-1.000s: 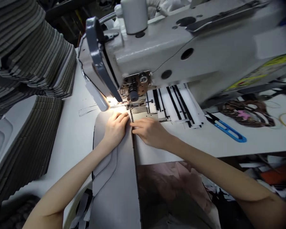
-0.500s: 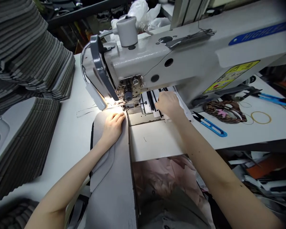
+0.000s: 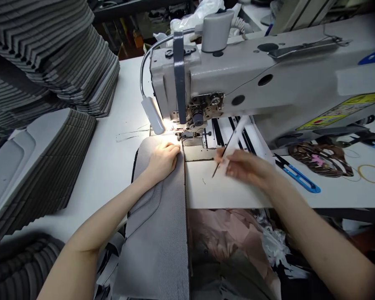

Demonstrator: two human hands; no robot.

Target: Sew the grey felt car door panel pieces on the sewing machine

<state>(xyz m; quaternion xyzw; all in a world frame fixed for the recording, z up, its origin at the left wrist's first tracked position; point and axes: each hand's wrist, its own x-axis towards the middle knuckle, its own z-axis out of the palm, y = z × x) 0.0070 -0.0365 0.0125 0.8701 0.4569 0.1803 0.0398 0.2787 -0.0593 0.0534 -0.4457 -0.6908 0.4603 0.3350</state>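
Grey fabric [image 3: 162, 241] lies under the loosely spread left hand [image 3: 164, 161], the right hand [image 3: 248, 166] pinching a white strip [image 3: 235, 143].

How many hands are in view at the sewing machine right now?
2: the left hand rests on the grey panel near the needle; the right hand, blurred, holds a white strip with a dark edge. No others show.

Left hand [image 3: 164, 161], right hand [image 3: 245, 166], forearms [image 3: 118, 207] bare; crumpled pink cloth [image 3: 228, 227] over lap, dark olive-grey garment [image 3: 237, 271] bottom centre.
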